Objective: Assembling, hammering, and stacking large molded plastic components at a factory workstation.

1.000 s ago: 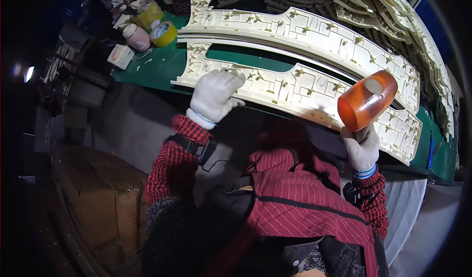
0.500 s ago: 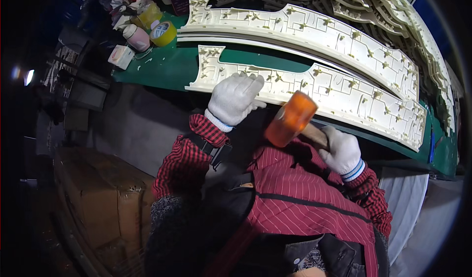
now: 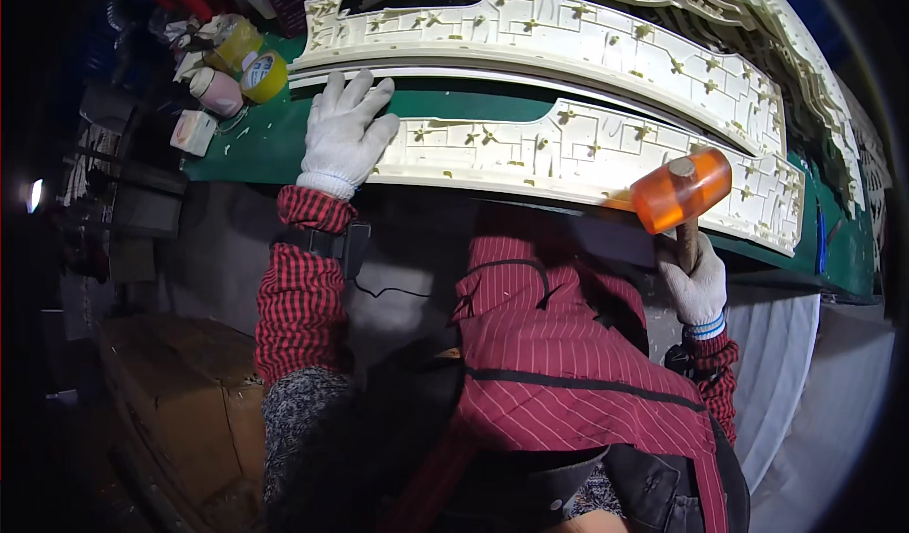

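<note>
Nearest to us, the person in the red striped jacket is leaning over the bench edge, and the right hand (image 3: 699, 282), gloved in white, is wrapping tight around the wooden handle of an orange-headed mallet (image 3: 680, 190). The handle is standing nearly upright from the fist, and the head is sitting just over the near edge of the long cream moulded panel (image 3: 568, 150), touching it or nearly so; I cannot tell which. That panel is running left to right across the green bench top (image 3: 256, 140), its long axis crosswise to the person, so the mallet hand is working its right portion while the left hand (image 3: 343, 135), also gloved, is lying flat with fingers spread wide on the panel's left end, pinning it down. The two hands are well apart along the piece. Compared with half a second ago, the mallet has swung out from in front of the chest to the right and up onto the panel, and the left hand has slid further left along it. Beyond the hands, a second cream panel (image 3: 587, 41) is lying parallel, and at the far left a yellow tape roll (image 3: 263, 76) and small jars (image 3: 216, 91) are clustering.
</note>
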Available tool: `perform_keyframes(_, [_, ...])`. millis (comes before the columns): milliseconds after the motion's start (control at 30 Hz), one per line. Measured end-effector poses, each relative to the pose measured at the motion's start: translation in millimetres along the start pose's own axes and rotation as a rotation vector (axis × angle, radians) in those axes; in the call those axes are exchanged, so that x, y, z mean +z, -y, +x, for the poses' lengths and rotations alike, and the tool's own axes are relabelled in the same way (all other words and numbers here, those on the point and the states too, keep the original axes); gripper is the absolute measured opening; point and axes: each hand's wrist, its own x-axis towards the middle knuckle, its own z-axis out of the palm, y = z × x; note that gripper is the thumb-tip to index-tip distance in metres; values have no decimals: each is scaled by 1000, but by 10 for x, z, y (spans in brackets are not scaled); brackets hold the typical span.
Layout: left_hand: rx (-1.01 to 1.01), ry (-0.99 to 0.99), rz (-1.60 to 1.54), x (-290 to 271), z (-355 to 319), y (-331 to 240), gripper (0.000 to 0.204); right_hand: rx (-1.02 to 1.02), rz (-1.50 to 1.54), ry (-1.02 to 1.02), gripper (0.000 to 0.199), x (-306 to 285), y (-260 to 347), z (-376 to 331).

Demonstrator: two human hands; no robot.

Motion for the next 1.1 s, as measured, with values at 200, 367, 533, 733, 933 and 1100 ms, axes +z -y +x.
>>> perform_keyframes(200, [36, -137, -15, -49, 156, -1023, 55, 157, 245, -59, 49, -150, -239, -56])
perform_keyframes(367, [342, 117, -291, -87, 186, -1873, 60, 123, 226, -250, 48, -548, -668, -35])
perform_keyframes(533, [205, 187, -322, -1, -33, -1483, 58, 216, 290, -569, 51, -1204, -1527, 234])
perform_keyframes(733, [245, 87, -296, -157, 74, -1579, 62, 243, -459, -392, 68, -2117, -2259, 841])
perform_keyframes(933, [227, 221, -159, -66, 247, -2036, 77, 232, -802, -405, 64, -2320, -1988, 1193])
perform_keyframes(1100, [184, 189, -229, -18, 254, -2017, 81, 378, -865, -565, 60, -2997, -2885, 1228])
